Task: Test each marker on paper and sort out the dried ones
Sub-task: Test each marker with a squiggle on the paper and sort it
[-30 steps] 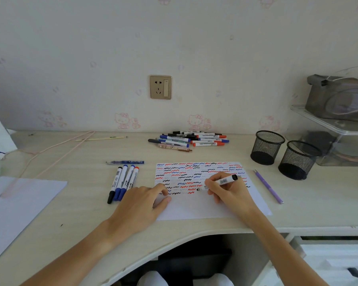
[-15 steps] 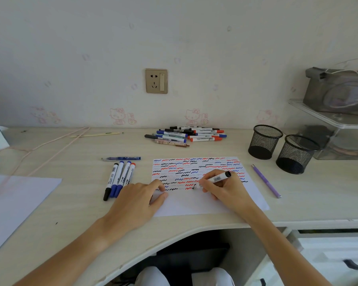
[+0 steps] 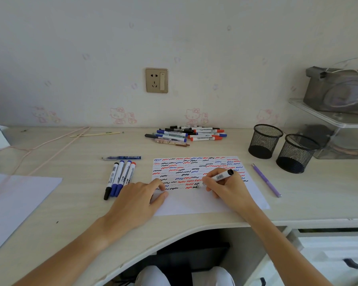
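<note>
A white test paper (image 3: 205, 203) covered in rows of black, red and blue squiggles lies at the desk's front. My right hand (image 3: 227, 186) grips a black-capped white marker (image 3: 219, 176) with its tip down on the paper's lowest squiggle row. My left hand (image 3: 139, 201) presses flat on the paper's left edge. To the left lie several sorted markers (image 3: 120, 178) side by side, with a blue pen (image 3: 122, 158) above them. A pile of markers (image 3: 188, 135) sits near the wall.
Two black mesh pen cups (image 3: 265, 141) (image 3: 296, 153) stand at the right, a purple pencil (image 3: 267, 181) beside the paper. A blank sheet (image 3: 15, 201) lies at the left, pink cords (image 3: 46, 149) behind it. A clear shelf with a grey bag (image 3: 339, 91) is far right.
My right hand has moved the marker's tip a little leftwards along the bottom row of squiggles. The camera view has tilted slightly. My left hand stays on the paper.
</note>
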